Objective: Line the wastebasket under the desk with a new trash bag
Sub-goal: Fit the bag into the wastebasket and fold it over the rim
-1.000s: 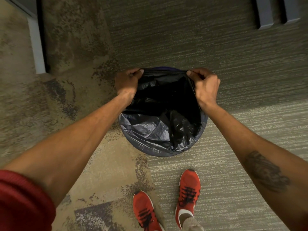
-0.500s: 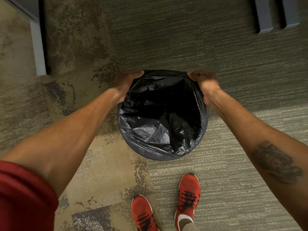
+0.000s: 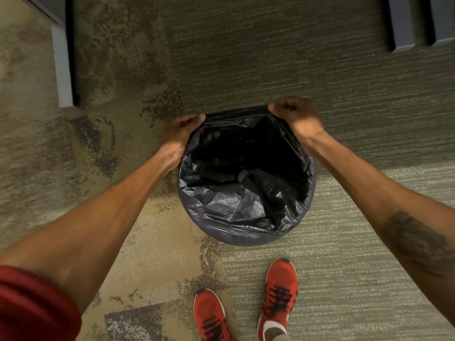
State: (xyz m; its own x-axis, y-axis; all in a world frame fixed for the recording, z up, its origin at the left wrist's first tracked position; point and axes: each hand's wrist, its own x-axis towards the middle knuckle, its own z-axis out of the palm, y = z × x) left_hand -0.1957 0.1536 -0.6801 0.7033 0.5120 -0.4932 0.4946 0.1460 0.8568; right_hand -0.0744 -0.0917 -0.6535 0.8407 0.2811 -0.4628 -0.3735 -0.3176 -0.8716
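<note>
A round wastebasket stands on the carpet in front of my feet. A black trash bag hangs open inside it and covers its near rim. My left hand grips the bag's edge at the far left of the rim. My right hand is closed on the bag's edge at the far right. Between my hands the bag's far edge is stretched taut. The basket's inside is dark and its bottom is hidden.
My two red shoes stand just behind the basket. A white desk leg rises at the far left. Two grey furniture legs stand at the far right. Patterned carpet surrounds the basket.
Both hands have carried the bag's far edge outward and down toward the basket's far rim. The bag's mouth now gapes wider and sits lower.
</note>
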